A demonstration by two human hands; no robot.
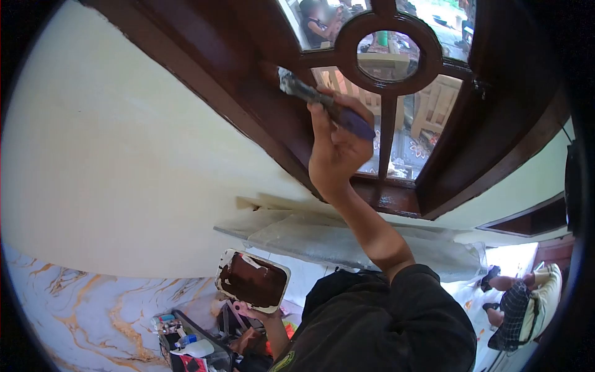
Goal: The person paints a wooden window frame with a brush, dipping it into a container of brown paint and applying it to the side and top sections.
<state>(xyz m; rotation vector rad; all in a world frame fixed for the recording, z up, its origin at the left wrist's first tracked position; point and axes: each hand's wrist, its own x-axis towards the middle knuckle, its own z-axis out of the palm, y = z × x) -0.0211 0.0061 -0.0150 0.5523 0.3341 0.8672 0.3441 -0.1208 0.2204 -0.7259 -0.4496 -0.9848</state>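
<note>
A paintbrush point(322, 104) with a purple handle is held in my right hand point(341, 139), its fingers closed round it. The pale, paint-smeared end of the brush points up and left, at the dark brown window frame point(248, 68). Low in the view, my left hand point(257, 312) grips the lower edge of a white rectangular container point(285, 286). Dark brown paint lies inside the container. Part of my left hand is hidden beneath it.
A glossy brown window point(387, 111) has a round central pane. Clear plastic sheeting point(310, 239) lies below it. Bottles and other items fill a black-edged case point(198, 341). A seated person point(520, 304) is at the right; another person point(319, 25) shows through the glass.
</note>
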